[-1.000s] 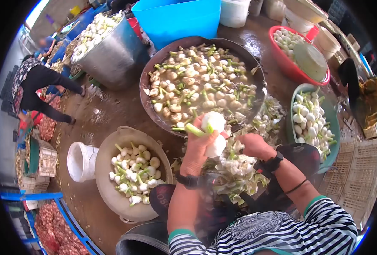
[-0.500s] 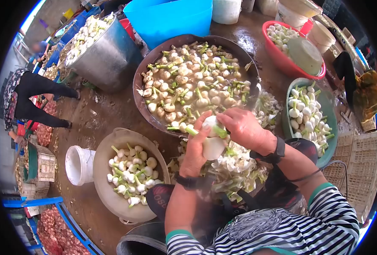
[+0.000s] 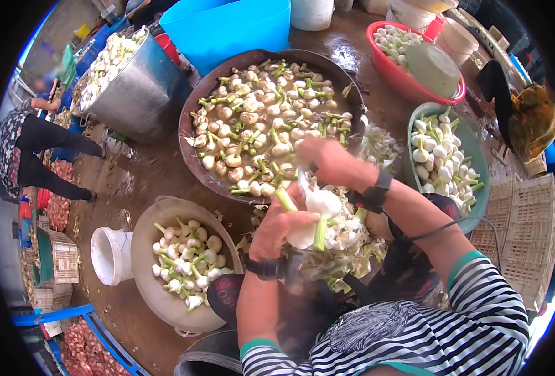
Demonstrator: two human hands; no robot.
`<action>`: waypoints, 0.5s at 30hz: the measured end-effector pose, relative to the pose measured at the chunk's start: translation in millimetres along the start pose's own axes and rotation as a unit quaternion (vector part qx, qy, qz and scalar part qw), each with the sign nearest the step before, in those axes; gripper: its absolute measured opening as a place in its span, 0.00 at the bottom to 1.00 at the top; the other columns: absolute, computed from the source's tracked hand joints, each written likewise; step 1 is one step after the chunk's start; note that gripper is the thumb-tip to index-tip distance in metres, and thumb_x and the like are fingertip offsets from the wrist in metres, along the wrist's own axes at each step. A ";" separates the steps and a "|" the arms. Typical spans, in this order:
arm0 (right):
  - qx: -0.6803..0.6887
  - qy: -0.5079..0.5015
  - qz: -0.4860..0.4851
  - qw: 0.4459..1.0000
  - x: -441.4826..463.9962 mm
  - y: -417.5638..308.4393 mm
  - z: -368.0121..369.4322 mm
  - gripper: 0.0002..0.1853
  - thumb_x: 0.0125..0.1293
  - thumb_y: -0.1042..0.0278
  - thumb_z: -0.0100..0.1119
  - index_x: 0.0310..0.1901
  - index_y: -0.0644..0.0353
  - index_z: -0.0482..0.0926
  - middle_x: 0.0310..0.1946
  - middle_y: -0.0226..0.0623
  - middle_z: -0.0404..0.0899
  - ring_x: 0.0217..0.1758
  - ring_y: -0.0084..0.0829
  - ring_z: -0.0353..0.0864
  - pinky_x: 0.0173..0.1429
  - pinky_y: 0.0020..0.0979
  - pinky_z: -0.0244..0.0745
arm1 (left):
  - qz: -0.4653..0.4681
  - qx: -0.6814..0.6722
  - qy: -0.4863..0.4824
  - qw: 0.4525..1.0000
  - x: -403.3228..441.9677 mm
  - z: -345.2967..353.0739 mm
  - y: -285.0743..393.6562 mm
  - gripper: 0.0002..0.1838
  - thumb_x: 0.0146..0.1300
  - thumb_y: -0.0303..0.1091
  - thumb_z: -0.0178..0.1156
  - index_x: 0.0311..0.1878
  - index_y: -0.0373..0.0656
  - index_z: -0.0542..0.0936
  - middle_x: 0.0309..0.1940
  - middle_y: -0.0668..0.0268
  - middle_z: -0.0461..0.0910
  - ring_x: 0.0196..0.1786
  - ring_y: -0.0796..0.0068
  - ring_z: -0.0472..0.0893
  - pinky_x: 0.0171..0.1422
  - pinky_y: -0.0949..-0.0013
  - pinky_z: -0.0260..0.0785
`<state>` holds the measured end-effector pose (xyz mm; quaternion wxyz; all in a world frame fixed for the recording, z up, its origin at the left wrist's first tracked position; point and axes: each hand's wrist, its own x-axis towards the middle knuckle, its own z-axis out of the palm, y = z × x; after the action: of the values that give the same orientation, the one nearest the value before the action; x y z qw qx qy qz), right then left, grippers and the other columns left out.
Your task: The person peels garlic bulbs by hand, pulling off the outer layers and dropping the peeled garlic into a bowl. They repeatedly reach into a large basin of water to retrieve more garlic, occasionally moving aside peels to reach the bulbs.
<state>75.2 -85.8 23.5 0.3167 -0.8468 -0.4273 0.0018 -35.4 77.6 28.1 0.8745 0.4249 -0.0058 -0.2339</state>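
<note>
My left hand (image 3: 272,230) is closed around fresh garlic bulbs with green stems. One peeled white garlic bulb (image 3: 324,203) shows above the thumb, and another pale bulb (image 3: 300,234) is lower in the palm. Just above them is my right hand (image 3: 334,164), blurred, with its fingers curled in. A thin pale strip of garlic skin (image 3: 303,180) runs between it and the bulbs. A small dark spot by those fingers is unclear. Beneath both hands lies a heap of garlic peelings (image 3: 352,250). Beyond them, a wide dark pan (image 3: 187,128) holds muddy water and unpeeled garlic.
At left stand a beige basin (image 3: 147,276) of peeled garlic and a white bucket (image 3: 104,254). A green basin (image 3: 478,147) and a red basin (image 3: 378,62) with garlic are at right. Behind are a metal pot (image 3: 146,94) and a blue tub (image 3: 227,31). Another person (image 3: 36,144) bends at far left.
My right hand has pulled up and left, away from the bulb, with a strip of skin. The bulb in my left hand has turned, its stem now pointing down. The view has shifted slightly.
</note>
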 end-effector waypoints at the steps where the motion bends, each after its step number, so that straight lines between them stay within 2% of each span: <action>1: 0.028 -0.059 0.028 0.997 -6.9 4.1 13.0 0.07 0.51 0.71 0.56 0.33 0.59 0.74 0.27 0.43 0.75 0.33 0.46 0.76 0.35 0.42 0.71 | 0.002 -0.014 0.012 1.000 0.4 1.8 -1.1 0.27 0.48 0.24 0.63 0.54 0.35 0.70 0.43 0.59 0.79 0.45 0.69 0.80 0.49 0.68 0.73; 2: 0.055 -0.119 0.053 0.990 -11.6 4.7 22.8 0.06 0.52 0.69 0.56 0.33 0.58 0.76 0.27 0.44 0.76 0.33 0.46 0.77 0.35 0.42 0.71 | 0.006 -0.027 0.026 0.999 0.6 2.1 -0.9 0.26 0.49 0.25 0.62 0.54 0.35 0.71 0.43 0.59 0.79 0.44 0.69 0.80 0.48 0.68 0.74; 3: -0.019 -0.217 0.099 0.971 -22.6 6.4 25.2 0.08 0.56 0.64 0.55 0.33 0.57 0.79 0.28 0.44 0.79 0.34 0.46 0.80 0.36 0.41 0.74 | 0.018 -0.022 0.035 0.999 4.0 -7.7 -7.3 0.21 0.55 0.29 0.61 0.53 0.35 0.72 0.43 0.59 0.79 0.43 0.69 0.81 0.45 0.68 0.75; 4: -0.034 -0.182 0.176 0.967 -35.4 7.3 35.2 0.08 0.54 0.65 0.57 0.32 0.58 0.80 0.29 0.43 0.81 0.35 0.45 0.81 0.39 0.39 0.76 | 0.034 -0.057 0.057 0.996 4.4 -8.0 -8.0 0.21 0.57 0.30 0.60 0.53 0.35 0.72 0.43 0.59 0.79 0.42 0.69 0.80 0.44 0.68 0.75; 6: -0.178 -0.299 0.228 0.909 -30.1 -4.8 11.6 0.15 0.50 0.72 0.60 0.43 0.58 0.80 0.40 0.46 0.81 0.45 0.47 0.80 0.48 0.39 0.75 | 0.069 -0.127 0.097 0.985 9.2 -7.4 -8.8 0.19 0.61 0.34 0.59 0.53 0.35 0.73 0.43 0.59 0.79 0.42 0.69 0.80 0.42 0.68 0.75; 7: -0.084 -0.180 0.193 0.961 -30.1 -11.6 0.6 0.20 0.49 0.74 0.61 0.47 0.57 0.78 0.44 0.47 0.78 0.50 0.47 0.77 0.52 0.39 0.73 | 0.087 -0.113 0.140 0.980 13.5 -14.4 -14.3 0.19 0.64 0.39 0.57 0.52 0.35 0.74 0.41 0.59 0.79 0.40 0.70 0.80 0.41 0.69 0.75; 8: 0.014 -0.057 0.154 0.986 -33.2 -19.6 -8.5 0.24 0.48 0.76 0.61 0.51 0.57 0.76 0.49 0.48 0.76 0.55 0.48 0.74 0.57 0.39 0.70 | 0.102 -0.101 0.182 0.973 17.0 -17.0 -18.4 0.19 0.64 0.39 0.57 0.51 0.35 0.74 0.40 0.60 0.79 0.40 0.71 0.80 0.41 0.70 0.74; 9: 0.112 0.070 0.114 0.985 -36.3 -26.1 -12.7 0.29 0.47 0.78 0.62 0.56 0.56 0.73 0.54 0.49 0.74 0.60 0.48 0.71 0.61 0.39 0.68 | 0.116 -0.088 0.222 0.964 21.1 -18.0 -21.5 0.19 0.64 0.40 0.57 0.51 0.34 0.75 0.39 0.60 0.79 0.39 0.72 0.79 0.42 0.70 0.74; 12: 0.233 0.051 0.073 0.968 -36.2 -52.4 -2.7 0.34 0.49 0.77 0.64 0.62 0.56 0.68 0.64 0.45 0.63 0.70 0.42 0.59 0.68 0.37 0.60 | 0.118 -0.041 0.288 0.949 25.1 -11.4 -23.1 0.17 0.65 0.40 0.56 0.47 0.34 0.77 0.36 0.63 0.79 0.37 0.76 0.78 0.40 0.72 0.71; 13: 0.189 0.050 0.042 0.980 -39.3 -47.7 1.8 0.31 0.53 0.76 0.62 0.61 0.59 0.68 0.65 0.42 0.64 0.71 0.39 0.57 0.69 0.37 0.57 | 0.111 0.000 0.298 0.948 24.6 -14.3 -22.9 0.17 0.65 0.40 0.56 0.46 0.34 0.78 0.36 0.64 0.79 0.37 0.77 0.77 0.39 0.73 0.71; 14: 0.267 0.058 0.077 0.959 -40.5 -43.1 6.5 0.30 0.55 0.75 0.61 0.61 0.59 0.68 0.64 0.43 0.65 0.69 0.39 0.59 0.69 0.37 0.58 | 0.104 0.041 0.309 0.945 23.5 -15.9 -22.8 0.16 0.65 0.40 0.56 0.45 0.34 0.78 0.35 0.65 0.79 0.37 0.78 0.77 0.38 0.73 0.70; 15: 0.343 0.065 0.111 0.930 -40.7 -38.6 10.7 0.28 0.56 0.74 0.61 0.61 0.60 0.68 0.63 0.43 0.66 0.68 0.38 0.61 0.69 0.36 0.58 | 0.127 0.011 0.305 0.944 24.0 -14.6 -23.9 0.13 0.63 0.37 0.57 0.39 0.34 0.80 0.32 0.66 0.79 0.33 0.79 0.76 0.36 0.74 0.69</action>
<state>18.6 -92.8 24.8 0.6130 -0.7267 -0.2823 0.1283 -20.6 65.9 -3.6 0.8520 0.4814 0.2048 0.0203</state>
